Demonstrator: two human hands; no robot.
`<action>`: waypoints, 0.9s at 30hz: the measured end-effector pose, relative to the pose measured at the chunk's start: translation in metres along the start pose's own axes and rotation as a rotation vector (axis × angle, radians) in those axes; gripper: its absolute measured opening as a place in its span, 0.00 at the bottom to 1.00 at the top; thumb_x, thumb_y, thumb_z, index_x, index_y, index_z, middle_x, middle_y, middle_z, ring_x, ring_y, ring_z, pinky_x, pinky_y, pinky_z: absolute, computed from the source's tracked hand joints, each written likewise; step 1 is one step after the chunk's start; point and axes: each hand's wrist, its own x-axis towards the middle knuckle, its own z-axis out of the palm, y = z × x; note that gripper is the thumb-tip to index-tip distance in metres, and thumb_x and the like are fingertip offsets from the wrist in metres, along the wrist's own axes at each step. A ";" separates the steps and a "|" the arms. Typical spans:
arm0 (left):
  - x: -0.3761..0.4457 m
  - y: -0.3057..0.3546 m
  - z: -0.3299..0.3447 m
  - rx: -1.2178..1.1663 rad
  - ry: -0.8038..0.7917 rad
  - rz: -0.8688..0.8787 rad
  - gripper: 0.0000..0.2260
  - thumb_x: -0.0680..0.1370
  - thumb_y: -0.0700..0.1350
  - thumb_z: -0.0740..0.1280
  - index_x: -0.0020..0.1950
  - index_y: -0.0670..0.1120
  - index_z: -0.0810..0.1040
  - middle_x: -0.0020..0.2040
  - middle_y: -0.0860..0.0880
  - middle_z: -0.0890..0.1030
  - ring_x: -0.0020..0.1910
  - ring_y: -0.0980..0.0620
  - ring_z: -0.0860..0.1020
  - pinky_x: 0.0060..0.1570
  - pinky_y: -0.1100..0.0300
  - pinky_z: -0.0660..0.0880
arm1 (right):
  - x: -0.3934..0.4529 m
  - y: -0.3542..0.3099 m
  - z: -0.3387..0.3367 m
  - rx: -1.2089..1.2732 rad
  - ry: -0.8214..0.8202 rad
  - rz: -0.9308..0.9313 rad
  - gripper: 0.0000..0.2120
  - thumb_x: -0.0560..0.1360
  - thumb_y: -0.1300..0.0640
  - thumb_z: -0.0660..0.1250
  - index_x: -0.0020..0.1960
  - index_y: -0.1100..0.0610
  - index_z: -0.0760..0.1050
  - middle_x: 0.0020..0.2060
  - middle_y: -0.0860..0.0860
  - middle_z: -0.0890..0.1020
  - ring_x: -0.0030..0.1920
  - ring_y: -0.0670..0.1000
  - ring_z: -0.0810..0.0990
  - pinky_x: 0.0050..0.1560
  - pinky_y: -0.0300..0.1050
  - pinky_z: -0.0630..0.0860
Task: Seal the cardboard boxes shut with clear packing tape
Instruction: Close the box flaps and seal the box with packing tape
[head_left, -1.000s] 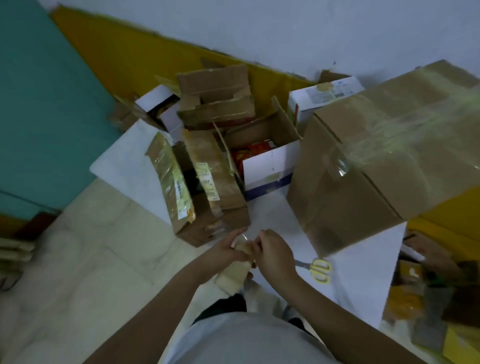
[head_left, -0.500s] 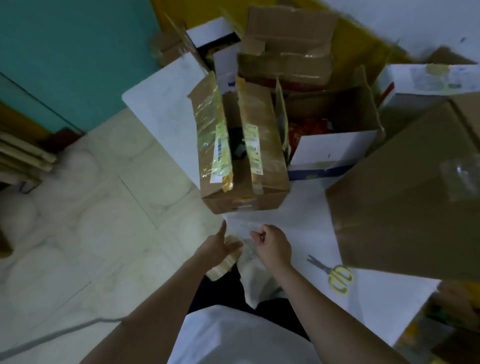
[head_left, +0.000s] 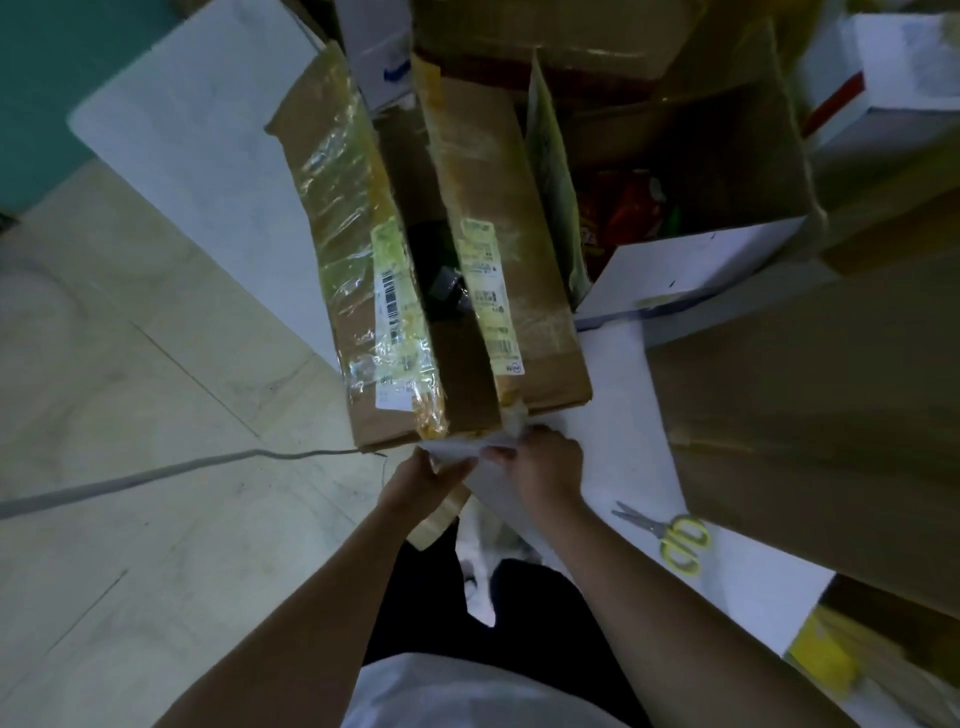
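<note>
A brown cardboard box (head_left: 519, 249) with old yellowed tape and shipping labels lies ahead of me, its two top flaps parted by a dark gap. My left hand (head_left: 421, 480) grips a roll of clear packing tape (head_left: 436, 519) just below the box's near end. My right hand (head_left: 545, 462) pinches the tape's free end (head_left: 511, 423), which touches the box's near edge. A short strip of clear tape stretches between both hands.
Yellow-handled scissors (head_left: 670, 535) lie on the white sheet (head_left: 623, 415) to my right. A large taped cardboard box (head_left: 810, 415) stands at the right. An open white box (head_left: 691, 260) holding snack packets sits behind. A grey cable (head_left: 156, 473) crosses the tiled floor at left.
My view has tilted down and closed in on the box. Both hands moved forward to its near end, and the tape's free end now reaches the box edge.
</note>
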 end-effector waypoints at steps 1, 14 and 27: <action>0.001 0.001 -0.001 -0.003 0.009 -0.010 0.35 0.75 0.63 0.72 0.73 0.43 0.69 0.67 0.42 0.79 0.64 0.42 0.79 0.60 0.53 0.75 | 0.004 0.003 -0.009 0.026 -0.032 0.038 0.25 0.67 0.30 0.71 0.40 0.53 0.80 0.36 0.50 0.82 0.38 0.52 0.82 0.37 0.41 0.67; -0.027 0.037 0.022 0.127 0.342 -0.202 0.58 0.66 0.73 0.71 0.79 0.36 0.51 0.73 0.36 0.68 0.71 0.37 0.69 0.69 0.46 0.66 | -0.053 0.037 -0.029 0.149 -0.196 0.007 0.20 0.82 0.44 0.56 0.38 0.56 0.67 0.34 0.51 0.70 0.39 0.56 0.74 0.38 0.45 0.64; -0.211 0.168 0.062 -0.045 0.479 0.405 0.11 0.82 0.41 0.62 0.59 0.37 0.78 0.56 0.38 0.80 0.58 0.38 0.77 0.59 0.50 0.73 | -0.185 0.094 -0.187 0.432 0.397 -0.223 0.11 0.81 0.51 0.60 0.43 0.55 0.73 0.38 0.50 0.76 0.37 0.49 0.75 0.40 0.52 0.76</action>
